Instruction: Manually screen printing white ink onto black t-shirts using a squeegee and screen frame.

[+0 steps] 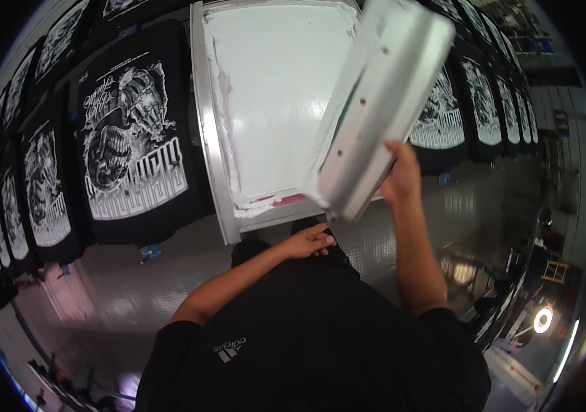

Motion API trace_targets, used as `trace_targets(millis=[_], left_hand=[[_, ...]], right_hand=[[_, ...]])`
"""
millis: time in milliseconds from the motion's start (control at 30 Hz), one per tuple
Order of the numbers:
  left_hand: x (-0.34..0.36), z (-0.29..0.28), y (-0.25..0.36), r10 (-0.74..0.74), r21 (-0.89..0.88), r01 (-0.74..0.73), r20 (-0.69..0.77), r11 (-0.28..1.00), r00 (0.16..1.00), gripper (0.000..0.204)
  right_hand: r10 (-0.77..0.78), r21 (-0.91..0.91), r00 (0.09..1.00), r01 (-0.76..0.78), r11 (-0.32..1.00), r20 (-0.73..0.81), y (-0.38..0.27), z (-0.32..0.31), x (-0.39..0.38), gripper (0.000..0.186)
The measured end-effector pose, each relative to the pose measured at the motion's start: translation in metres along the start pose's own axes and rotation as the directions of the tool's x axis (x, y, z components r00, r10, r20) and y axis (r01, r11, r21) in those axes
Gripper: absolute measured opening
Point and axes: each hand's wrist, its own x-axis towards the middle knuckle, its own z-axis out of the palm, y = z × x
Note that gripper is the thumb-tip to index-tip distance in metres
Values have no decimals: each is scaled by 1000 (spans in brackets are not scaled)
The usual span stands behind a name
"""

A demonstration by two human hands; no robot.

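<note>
My right hand [403, 175] grips the side of a long silver metal squeegee [382, 110] near its lower end. The squeegee is tilted, its far end up and to the right, and it covers the right part of the printing screen [208, 137]. White ink [279, 103] coats the mesh inside the screen's metal frame, with thicker smears along the left and near edges. Near my waist, just short of the frame's front edge, rests my left hand [312, 242]. Its fingers are curled and nothing shows in them.
Black shirts with white prints lie flat on boards on both sides, one [132, 137] close at the left and another [440, 117] partly behind the squeegee. Grey floor [190, 268] shows beneath the boards. A bright ring light [543, 319] glows at the lower right.
</note>
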Motion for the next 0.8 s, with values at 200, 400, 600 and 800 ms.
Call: trace_targets(millis=[200, 400, 600, 800], left_hand=[[-41, -2, -9, -78, 110, 58, 183, 992, 980, 79], [-80, -19, -33, -143, 225, 91, 227, 970, 963, 74], [-135, -38, -33, -125, 396, 95, 50, 913, 991, 57], [-177, -3, 43, -264, 483, 257, -55, 837, 963, 48]], right_hand=[[131, 260, 991, -118, 958, -34, 117, -14, -111, 51], [211, 397, 976, -173, 901, -52, 169, -32, -124, 45], [266, 267, 954, -224, 937, -136, 199, -49, -100, 44], [342, -152, 920, -373, 916, -193, 160, -55, -126, 64]])
